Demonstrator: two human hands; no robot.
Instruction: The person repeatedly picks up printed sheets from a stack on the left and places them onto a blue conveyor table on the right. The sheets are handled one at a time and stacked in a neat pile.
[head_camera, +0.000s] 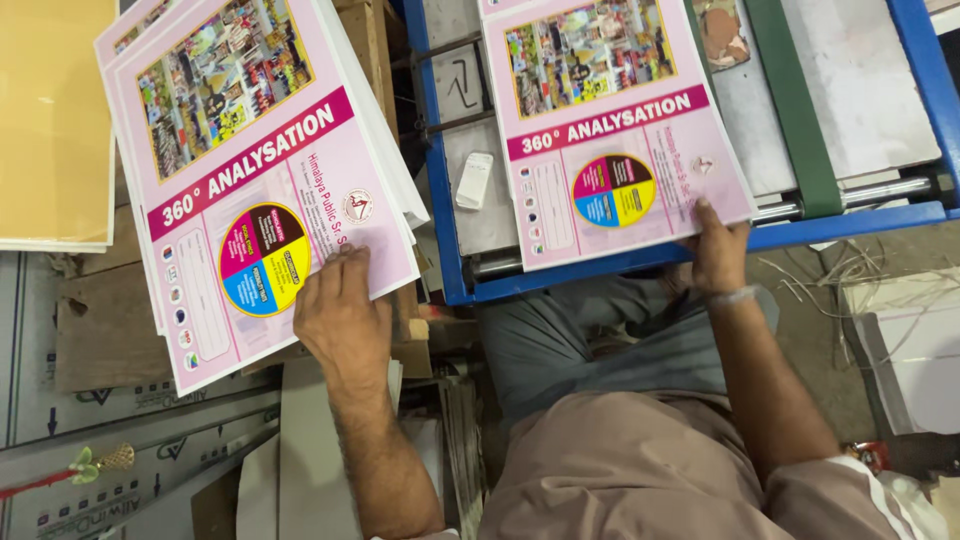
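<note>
Yellow board lies far left of the blue machine frame, its right edge beside the pink stack. Stack of pink printed covers sits left of the frame, tilted, lower corner overhanging the cardboard scraps below it; its white page edges on the right come close to the frame's left rail, little gap there. Left hand rests flat on the stack's bottom right edge, fingers spread on the top cover, pressing, not closed around anything. Small white block lies inside the frame on the grey machine bed, just left of the second cover. Single pink cover lies on that bed, its lower edge reaching the frame's front rail. Right hand pinches this cover's bottom right corner, thumb on top, fingers under the edge. Green belt runs right of the cover, open grey bed beyond it. Paper strips litter the floor right of the frame's front.
</note>
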